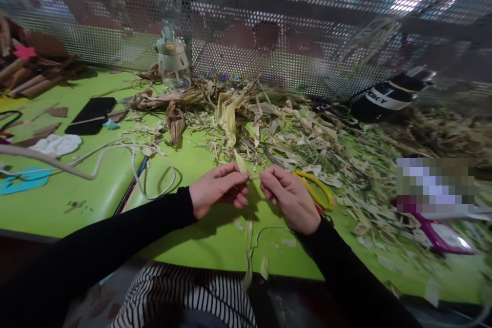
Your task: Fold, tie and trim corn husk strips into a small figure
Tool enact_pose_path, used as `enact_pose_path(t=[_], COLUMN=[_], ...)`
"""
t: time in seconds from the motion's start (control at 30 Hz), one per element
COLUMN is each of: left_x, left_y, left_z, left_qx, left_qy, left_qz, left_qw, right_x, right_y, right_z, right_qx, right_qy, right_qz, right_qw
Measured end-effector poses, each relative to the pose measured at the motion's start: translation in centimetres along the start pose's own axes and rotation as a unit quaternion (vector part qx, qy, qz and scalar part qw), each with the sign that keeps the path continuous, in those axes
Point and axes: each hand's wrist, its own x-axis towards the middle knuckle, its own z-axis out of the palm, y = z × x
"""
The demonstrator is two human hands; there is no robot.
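Note:
My left hand pinches a pale strip of dried husk between thumb and forefinger; one end of it sticks up past the fingers. A thin piece of the strip spans the small gap to my right hand, whose thumb and fingertips are closed on it. Beside and partly behind the right hand lie scissors with yellow handles, their blades reaching into the scraps. Below the hands, a long narrow husk strip runs over the table's front edge.
Husk scraps cover the green table at the back and right. A clear bottle stands by the perforated metal screen. At left are a black phone and a white cable; a dark bottle leans at right.

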Motion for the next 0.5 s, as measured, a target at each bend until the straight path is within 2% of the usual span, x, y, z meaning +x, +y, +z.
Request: enact_pose_path(t=[0.1, 0.17, 0.33, 0.43, 0.5], left_x=[0.0, -0.1, -0.1, -0.2, -0.4], left_y=[0.6, 0.7, -0.2, -0.6, -0.6], left_z=[0.2, 0.3, 0.4, 0.4, 0.4], left_qx=[-0.1, -0.123, -0.009, 0.048, 0.063], left_qy=[0.023, 0.024, -0.016, -0.008, 0.01], left_qz=[0.015, 0.027, 0.094, 0.123, 0.117], left_qw=[0.995, 0.992, 0.995, 0.991, 0.991], right_x=[0.1, 0.2, 0.0, 0.1, 0.1], right_y=[-0.1, -0.3, -0.1, 0.4, 0.5], right_z=[0.4, 0.8, 1.6, 1.7, 1.7], right_qx=[-0.024, -0.028, 0.065, 0.126, 0.119], right_qy=[-0.032, -0.053, -0.065, -0.052, -0.034], right_qz=[0.026, 0.024, 0.03, 0.052, 0.059], right_qw=[0.999, 0.998, 0.995, 0.989, 0.99])
